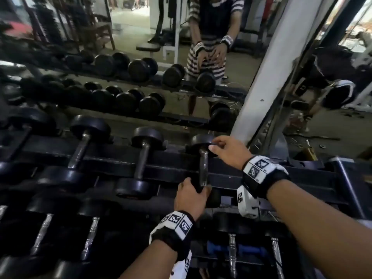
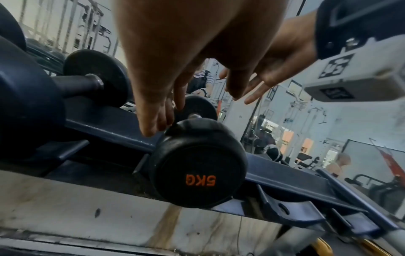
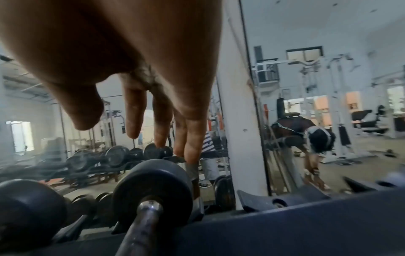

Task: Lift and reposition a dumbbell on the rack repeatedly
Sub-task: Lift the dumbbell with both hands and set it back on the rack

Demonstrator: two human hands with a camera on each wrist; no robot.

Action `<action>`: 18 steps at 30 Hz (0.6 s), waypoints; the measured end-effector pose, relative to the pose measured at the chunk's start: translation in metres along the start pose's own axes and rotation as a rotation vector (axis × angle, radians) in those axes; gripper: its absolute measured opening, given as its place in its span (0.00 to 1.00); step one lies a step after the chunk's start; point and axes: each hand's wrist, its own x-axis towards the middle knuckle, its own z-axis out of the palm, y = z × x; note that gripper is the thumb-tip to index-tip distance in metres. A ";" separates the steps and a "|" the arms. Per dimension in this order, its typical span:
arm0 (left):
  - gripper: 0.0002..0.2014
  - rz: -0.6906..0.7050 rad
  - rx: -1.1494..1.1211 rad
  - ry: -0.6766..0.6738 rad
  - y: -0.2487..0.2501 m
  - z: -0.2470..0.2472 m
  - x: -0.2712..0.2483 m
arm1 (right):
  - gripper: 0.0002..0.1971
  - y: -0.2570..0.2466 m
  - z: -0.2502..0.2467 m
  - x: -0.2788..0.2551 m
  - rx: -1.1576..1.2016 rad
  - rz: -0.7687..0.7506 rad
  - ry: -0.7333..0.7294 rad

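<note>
A black 5KG dumbbell [image 1: 203, 168] [image 2: 197, 169] with a bare metal handle lies across the top tier of the dark rack [image 1: 161, 164], the rightmost one there. My left hand [image 1: 191, 192] [image 2: 194, 113] reaches over its near head, straight fingers [image 2: 153, 128] touching the head's top edge, thumb held apart. My right hand [image 1: 216, 147] [image 3: 140, 138] hovers over the far head [image 3: 153, 187]; its fingers [image 3: 190, 152] hang straight, their tips at the head's upper rim. Neither hand is wrapped round the handle.
Two more dumbbells [image 1: 143, 158] [image 1: 80, 150] lie to the left on the same tier, and chrome-handled ones [image 1: 231, 252] fill the tier below. A mirror [image 1: 141, 77] backs the rack; a white pillar [image 1: 259, 87] stands right. An unfilled saddle [image 3: 274, 199] sits right of the dumbbell.
</note>
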 end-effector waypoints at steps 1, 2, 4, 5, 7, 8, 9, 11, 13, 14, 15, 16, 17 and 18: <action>0.39 -0.012 -0.009 0.001 0.002 0.004 0.004 | 0.22 0.002 0.000 0.013 -0.012 -0.031 -0.017; 0.38 -0.031 -0.011 0.022 0.001 0.010 0.010 | 0.23 0.002 -0.001 0.025 -0.046 -0.057 -0.043; 0.37 -0.071 -0.040 0.081 0.001 0.019 0.016 | 0.24 0.004 0.000 0.050 -0.080 -0.117 -0.110; 0.36 -0.102 -0.067 0.120 0.000 0.025 0.019 | 0.24 0.008 0.003 0.065 -0.091 -0.146 -0.142; 0.36 -0.176 -0.141 0.213 -0.002 0.038 0.021 | 0.26 0.017 0.010 0.092 -0.097 -0.196 -0.212; 0.36 -0.211 -0.176 0.267 -0.002 0.044 0.020 | 0.26 0.023 0.014 0.104 -0.088 -0.213 -0.250; 0.36 -0.239 -0.215 0.333 -0.002 0.051 0.020 | 0.26 0.029 0.017 0.116 -0.072 -0.224 -0.288; 0.35 -0.302 -0.321 0.476 -0.004 0.068 0.019 | 0.25 0.042 0.023 0.136 -0.019 -0.243 -0.379; 0.33 -0.381 -0.449 0.608 -0.002 0.084 0.019 | 0.23 0.055 0.027 0.148 0.083 -0.266 -0.466; 0.33 -0.424 -0.521 0.649 0.000 0.091 0.018 | 0.23 0.061 0.031 0.155 0.135 -0.281 -0.497; 0.34 -0.457 -0.592 0.681 0.003 0.098 0.018 | 0.23 0.066 0.034 0.160 0.186 -0.295 -0.520; 0.34 -0.478 -0.655 0.712 0.005 0.103 0.019 | 0.22 0.068 0.035 0.163 0.236 -0.320 -0.541; 0.34 -0.487 -0.711 0.746 0.007 0.109 0.021 | 0.22 0.070 0.036 0.166 0.274 -0.332 -0.566; 0.35 -0.493 -0.763 0.776 0.008 0.113 0.023 | 0.26 0.070 0.036 0.169 0.295 -0.328 -0.604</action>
